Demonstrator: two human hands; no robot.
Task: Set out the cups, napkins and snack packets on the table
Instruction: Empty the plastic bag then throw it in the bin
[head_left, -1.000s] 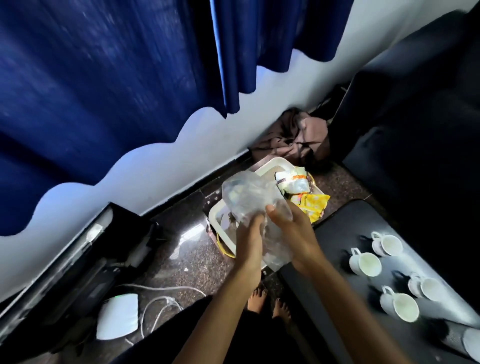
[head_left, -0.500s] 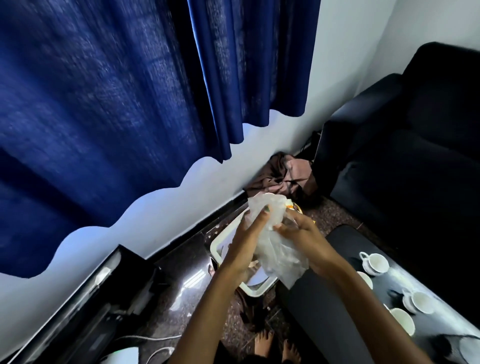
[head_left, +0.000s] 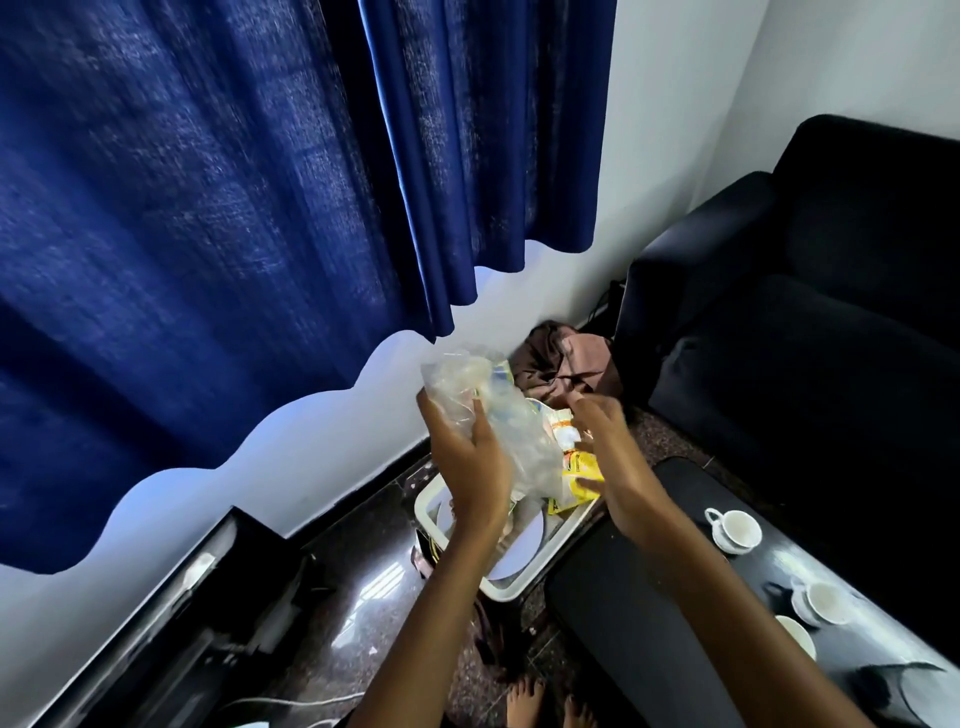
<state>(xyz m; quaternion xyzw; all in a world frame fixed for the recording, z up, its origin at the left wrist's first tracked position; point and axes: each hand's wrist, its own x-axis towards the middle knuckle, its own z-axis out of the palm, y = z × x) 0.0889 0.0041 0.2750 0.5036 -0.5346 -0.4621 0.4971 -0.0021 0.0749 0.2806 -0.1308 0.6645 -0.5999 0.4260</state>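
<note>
My left hand grips a crumpled clear plastic bag and holds it up over a white tray on the floor. Just right of the bag, my right hand has its fingers spread, their tips at a yellow snack packet in the tray; whether it grips the packet is unclear. A white and orange packet lies behind it. Three white cups stand on the black table at the right: one cup further back, a second cup and a third cup nearer me.
A dark sofa runs behind the table. Brown cloth is heaped in the corner by the wall. Blue curtains hang at the left. A black device and white cables lie on the floor at lower left. My bare feet are below.
My right hand has let go of the plastic bag and moved right to the yellow packet. My left hand now holds the bag alone, raised higher. The view has tilted upward.
</note>
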